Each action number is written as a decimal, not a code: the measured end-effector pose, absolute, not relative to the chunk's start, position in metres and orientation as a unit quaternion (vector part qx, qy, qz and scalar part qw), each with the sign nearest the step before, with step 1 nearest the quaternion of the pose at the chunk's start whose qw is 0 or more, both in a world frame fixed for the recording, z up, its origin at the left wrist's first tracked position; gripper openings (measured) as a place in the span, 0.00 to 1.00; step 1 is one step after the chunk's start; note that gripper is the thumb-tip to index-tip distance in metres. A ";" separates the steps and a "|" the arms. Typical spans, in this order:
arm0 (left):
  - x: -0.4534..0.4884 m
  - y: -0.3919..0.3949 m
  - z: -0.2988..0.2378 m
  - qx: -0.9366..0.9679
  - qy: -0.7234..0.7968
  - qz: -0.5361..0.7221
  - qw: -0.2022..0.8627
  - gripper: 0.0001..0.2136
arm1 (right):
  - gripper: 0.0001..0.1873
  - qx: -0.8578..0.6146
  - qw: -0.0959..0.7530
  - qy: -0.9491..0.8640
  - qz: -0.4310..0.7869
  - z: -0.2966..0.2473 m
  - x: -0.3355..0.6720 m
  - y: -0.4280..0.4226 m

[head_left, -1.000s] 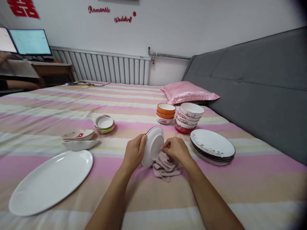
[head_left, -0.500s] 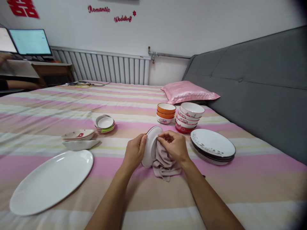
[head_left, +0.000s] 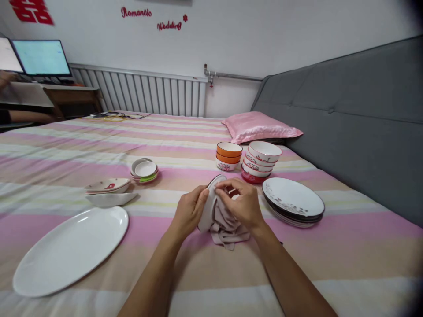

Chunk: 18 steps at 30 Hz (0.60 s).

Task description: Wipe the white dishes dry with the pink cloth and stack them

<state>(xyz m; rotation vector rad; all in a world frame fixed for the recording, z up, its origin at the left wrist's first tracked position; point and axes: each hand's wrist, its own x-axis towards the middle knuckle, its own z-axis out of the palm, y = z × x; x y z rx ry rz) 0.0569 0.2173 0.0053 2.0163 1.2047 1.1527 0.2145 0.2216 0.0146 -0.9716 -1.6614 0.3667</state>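
My left hand (head_left: 189, 211) grips a small white plate (head_left: 208, 205) by its left rim and holds it upright on edge above the striped bedspread. My right hand (head_left: 243, 205) presses a beige cloth (head_left: 226, 226) against the plate's face, fingers curled over the plate's top edge. The cloth hangs down and bunches on the bed below both hands. Most of the plate's face is hidden by the cloth and my right hand.
A large white oval platter (head_left: 71, 247) lies front left, shallow dishes (head_left: 107, 192) behind it, small saucers (head_left: 144, 170) farther back. Stacked orange bowls (head_left: 228, 156), red-patterned bowls (head_left: 261, 162) and a pile of dark-rimmed plates (head_left: 293, 200) sit right. Pink pillow (head_left: 259, 126), grey headboard (head_left: 357, 127) beyond.
My right hand rose with the cloth from the plate's lower edge up over its face to the top rim. The plate has tilted more edge-on. My left hand stayed put.
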 end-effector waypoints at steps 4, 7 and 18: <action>0.059 0.216 0.004 0.783 0.408 0.388 0.263 0.24 | 0.06 -0.448 0.575 -0.663 0.170 0.009 0.223 0.230; 0.061 0.216 0.003 0.806 0.395 0.361 0.255 0.34 | 0.07 -0.470 0.584 -0.635 0.184 0.007 0.226 0.234; 0.063 0.214 0.003 0.814 0.391 0.332 0.272 0.29 | 0.09 -0.354 0.573 -0.712 0.200 0.018 0.221 0.221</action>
